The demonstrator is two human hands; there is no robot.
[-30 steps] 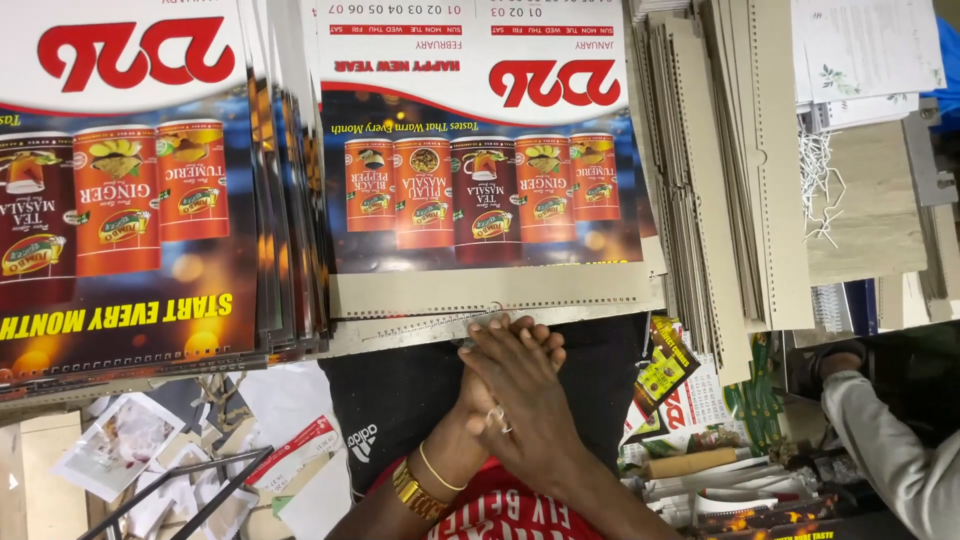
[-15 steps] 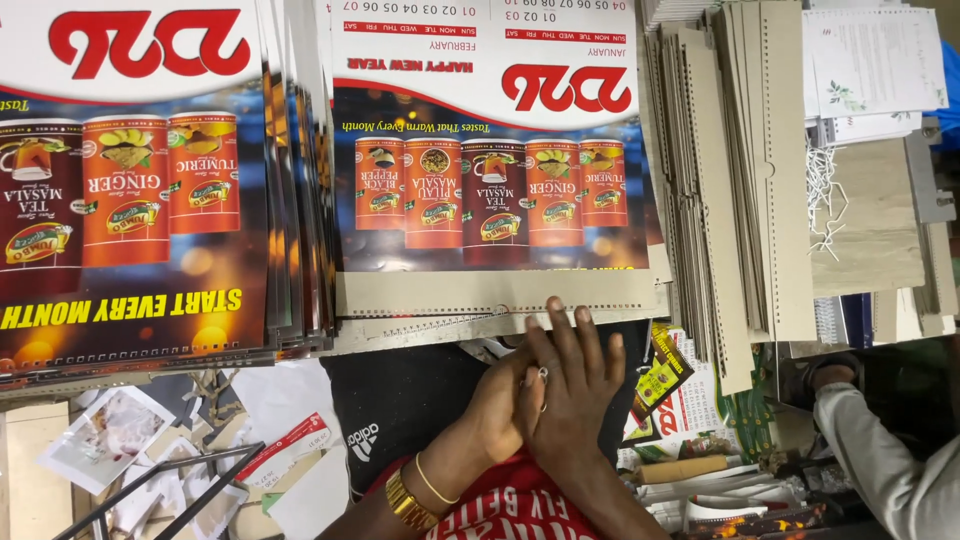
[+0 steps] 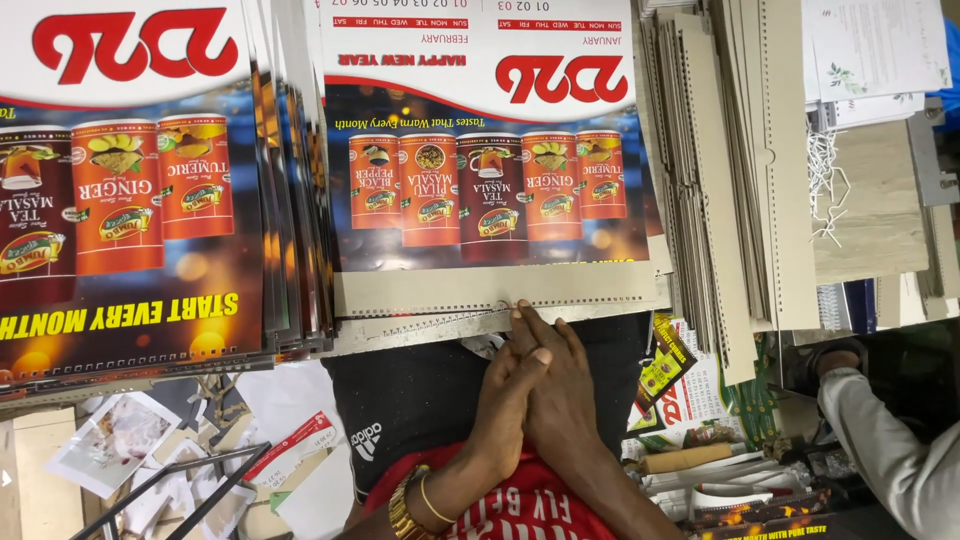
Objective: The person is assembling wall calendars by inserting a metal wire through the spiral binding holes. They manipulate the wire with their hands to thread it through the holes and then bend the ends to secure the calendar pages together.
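The left hand (image 3: 505,400) and right hand (image 3: 560,385) lie pressed together over a dark lap, fingers nearly straight, gripping nothing. Their fingertips touch the near edge of the calendar sheet (image 3: 490,160), at its punched beige strip (image 3: 490,292). A stack of printed calendars (image 3: 130,200) sits to the left, upright beige boards (image 3: 730,170) to the right. Another person's sleeve (image 3: 890,450) shows at the lower right corner.

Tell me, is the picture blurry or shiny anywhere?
Head view: mostly sharp, evenly lit; the calendar sheet prints crisply with no strong glare; the clasped left hand and right hand look clear; the co-worker's sleeve at the dim right edge is softer.
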